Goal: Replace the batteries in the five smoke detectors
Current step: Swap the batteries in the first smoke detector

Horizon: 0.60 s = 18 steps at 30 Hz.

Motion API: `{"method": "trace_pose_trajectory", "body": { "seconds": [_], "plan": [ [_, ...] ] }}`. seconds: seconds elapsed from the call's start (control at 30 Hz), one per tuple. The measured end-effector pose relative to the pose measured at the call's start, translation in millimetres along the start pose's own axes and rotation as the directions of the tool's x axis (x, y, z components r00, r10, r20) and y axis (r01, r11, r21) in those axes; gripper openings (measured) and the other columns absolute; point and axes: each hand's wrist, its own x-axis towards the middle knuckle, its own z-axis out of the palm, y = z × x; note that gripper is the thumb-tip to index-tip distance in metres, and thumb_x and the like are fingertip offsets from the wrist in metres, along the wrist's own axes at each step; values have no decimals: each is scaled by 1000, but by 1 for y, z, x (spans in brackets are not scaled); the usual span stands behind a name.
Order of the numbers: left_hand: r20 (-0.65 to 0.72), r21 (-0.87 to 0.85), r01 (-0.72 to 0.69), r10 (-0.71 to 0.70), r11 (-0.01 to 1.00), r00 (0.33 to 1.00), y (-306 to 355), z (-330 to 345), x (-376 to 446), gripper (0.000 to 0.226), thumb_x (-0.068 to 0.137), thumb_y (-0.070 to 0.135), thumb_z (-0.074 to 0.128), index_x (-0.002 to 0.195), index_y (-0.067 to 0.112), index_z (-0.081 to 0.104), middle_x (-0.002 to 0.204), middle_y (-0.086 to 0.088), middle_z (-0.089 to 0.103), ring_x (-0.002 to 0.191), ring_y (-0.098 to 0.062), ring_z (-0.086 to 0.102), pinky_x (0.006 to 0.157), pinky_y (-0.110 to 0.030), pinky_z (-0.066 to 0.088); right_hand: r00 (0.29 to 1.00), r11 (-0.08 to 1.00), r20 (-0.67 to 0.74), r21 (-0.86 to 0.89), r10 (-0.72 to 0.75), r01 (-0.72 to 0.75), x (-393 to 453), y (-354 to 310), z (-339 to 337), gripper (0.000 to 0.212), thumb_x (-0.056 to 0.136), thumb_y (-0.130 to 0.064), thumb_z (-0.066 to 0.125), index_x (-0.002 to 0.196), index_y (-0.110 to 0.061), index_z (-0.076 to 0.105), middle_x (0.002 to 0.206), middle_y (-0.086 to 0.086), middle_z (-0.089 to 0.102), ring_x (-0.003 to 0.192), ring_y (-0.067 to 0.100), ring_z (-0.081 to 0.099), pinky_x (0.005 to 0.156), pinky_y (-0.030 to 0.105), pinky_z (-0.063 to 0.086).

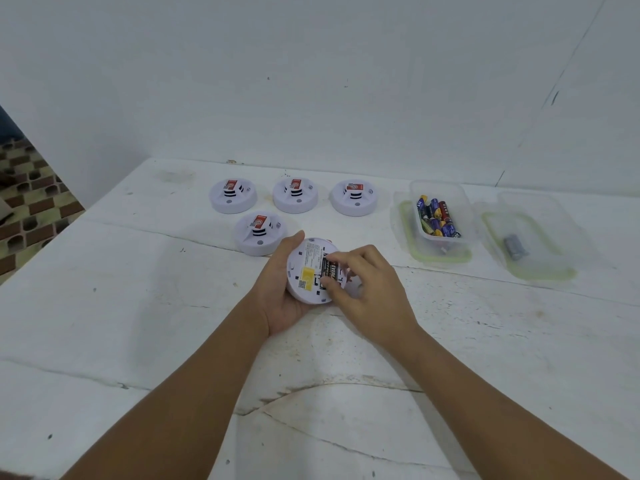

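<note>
Cradling the upturned round white plastic smoke detector (pixel 309 271), the left hand (pixel 280 299) curls round its nine-o'clock rim; right hand (pixel 360 282) fingertips pinch the black cylindrical battery (pixel 330 271), which could slip or seat reversed.

A white tabletop (pixel 138 341), scuffed and crossed by dark cracks and seams, is filling the lower half of the view. A plain pale wall (pixel 311 81) is rising behind it, carrying thin diagonal lines at the right. At the far left, a floor (pixel 31 209) of brown and cream patterned tiles is showing.
</note>
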Motion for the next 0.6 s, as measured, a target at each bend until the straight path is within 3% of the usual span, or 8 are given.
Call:
{"method": "trace_pose_trajectory", "body": {
  "seconds": [0.1, 0.17, 0.37, 0.6],
  "plan": [
    [-12, 2, 4, -4, 1000, 1000, 0, 0, 0, 50, 99, 53, 54, 120, 11, 71, 117, -19, 71, 105, -33, 71, 96, -48, 53, 998, 999, 57, -35, -39, 41, 4, 0, -8, 37, 90, -42, 73, 122, -25, 71, 103, -7, 58, 90, 9, 60, 82, 40, 55],
    [-11, 3, 4, -4, 1000, 1000, 0, 0, 1, 50, 100, 53, 53, 120, 11, 71, 118, -20, 71, 104, -33, 71, 93, -48, 56, 994, 1000, 109, -12, 23, -22, 10, -2, -9, 34, 90, -44, 73, 119, -29, 67, 104, -10, 57, 91, 7, 60, 84, 40, 54],
    [-3, 11, 2, -2, 1000, 1000, -1, 0, 1, 48, 100, 52, 51, 106, 11, 75, 102, -16, 75, 86, -28, 75, 69, -40, 63, 982, 996, 170, -50, 84, -77, 16, -10, 5, 28, 97, -38, 68, 115, -26, 51, 105, -5, 47, 94, 18, 52, 86, 46, 51],
    [-6, 60, 12, -12, 998, 1000, -1, 0, 0, 49, 100, 53, 50, 114, 12, 72, 107, -16, 74, 91, -28, 74, 75, -41, 61, 977, 994, 186, -60, 103, -93, 15, -12, 3, 21, 102, -35, 62, 113, -23, 50, 105, -7, 44, 92, 16, 50, 86, 46, 49]
  ]
}}
